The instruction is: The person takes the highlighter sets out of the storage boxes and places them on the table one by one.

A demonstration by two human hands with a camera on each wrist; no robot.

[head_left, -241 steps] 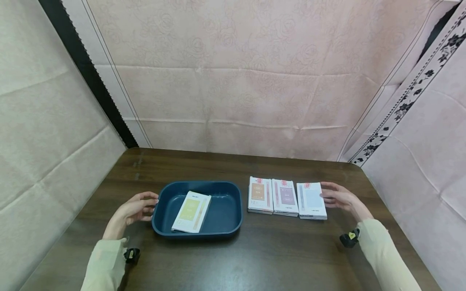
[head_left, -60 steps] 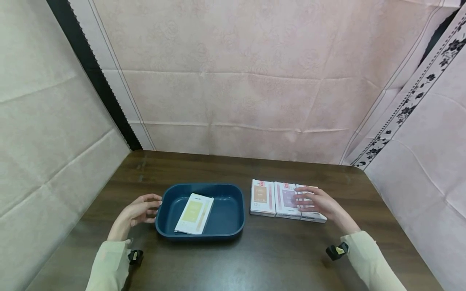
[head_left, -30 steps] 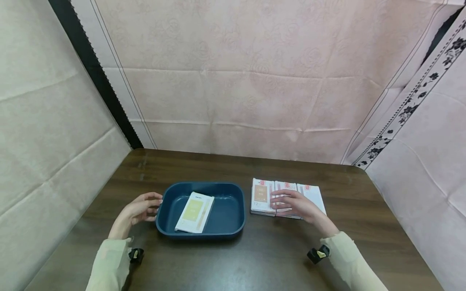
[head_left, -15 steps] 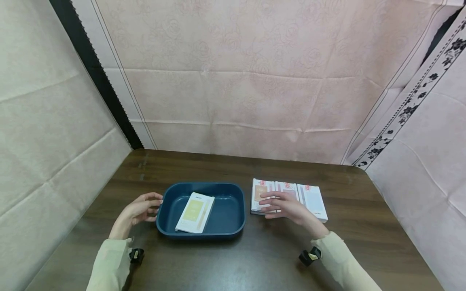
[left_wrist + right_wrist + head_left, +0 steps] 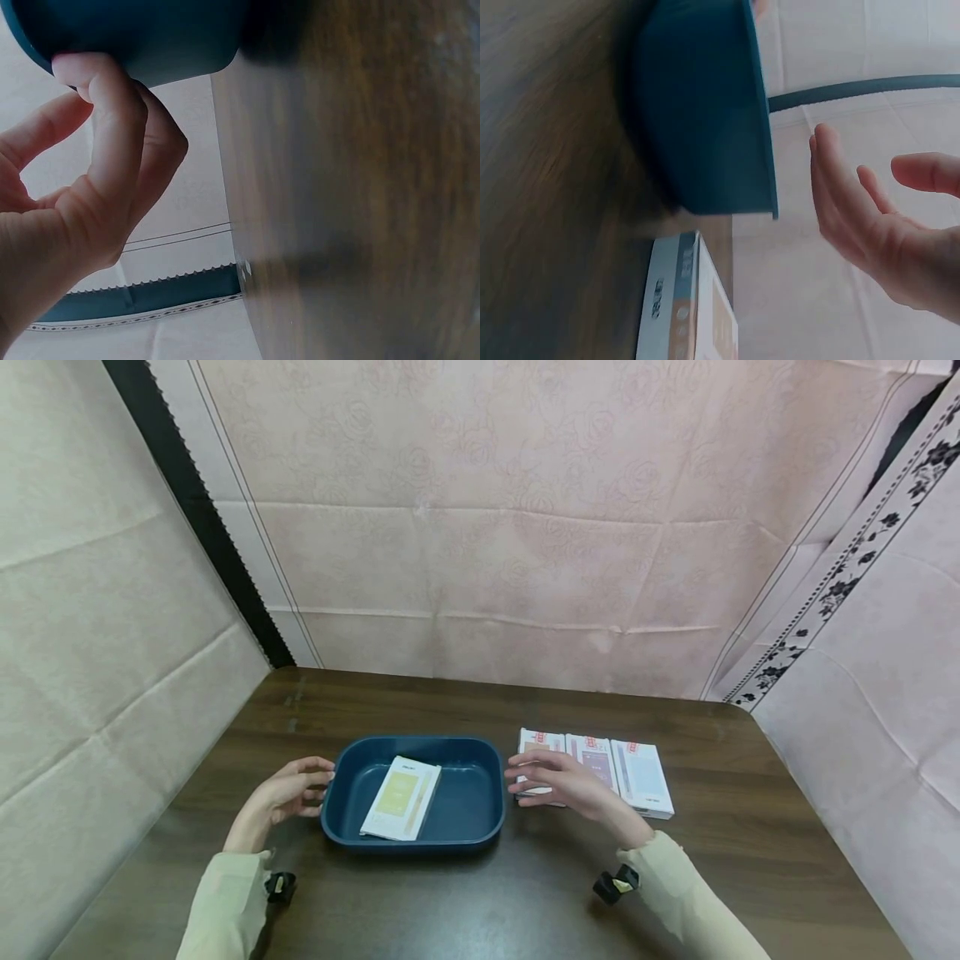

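L hand (image 5: pixel 283 793) at L wall of blue tray (image 5: pixel 472 793), fingers loosely bent, fingertip on outer wall per L wrist cam; touching, no grasp. R hand (image 5: pixel 566 787) released, fingers extended, just beside R rim of tray, gap visible in R wrist view; holding nothing.

Tray sits on brown wood surface (image 5: pixel 450 910) btwn the two hands. Inside, L half: white box w/ yellow-green panel (image 5: pixel 400 797), lying at a slant.

R of tray, 3 more white boxes in a row, side by side: tan-panel box (image 5: pixel 542 742) closest to tray, mostly hidden by R hand; purple-panel box (image 5: pixel 600 760) in mid, partly covered; pale box (image 5: pixel 643 781) at far R, in full view.

Bkgd: pale rose-pattern cloth (image 5: pixel 480 568), dark strip (image 5: pixel 198 518) on L, black-flower band (image 5: pixel 836 597) on R.
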